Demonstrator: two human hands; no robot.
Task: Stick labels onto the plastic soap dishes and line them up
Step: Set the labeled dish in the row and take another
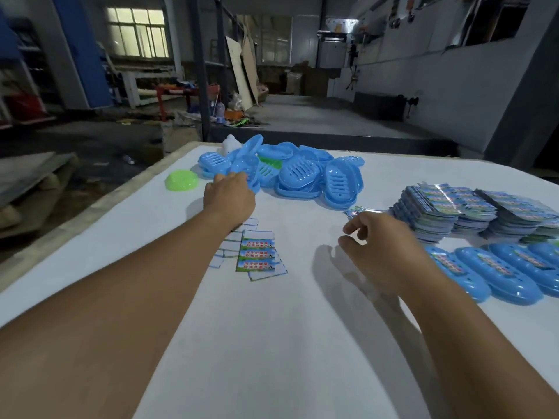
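At the dish pile (290, 173) our left hand (229, 197) reaches, grip unclear; right hand (381, 249) hovers loosely curled, empty, near the labels (447, 211).

Dim hall, daylight from the window (136, 33) at far left; the white table (272, 343) is evenly lit, with soft shadows beneath the hands. Glare on the label stacks (447, 207), slight motion blur, edges bowed by wide-angle distortion
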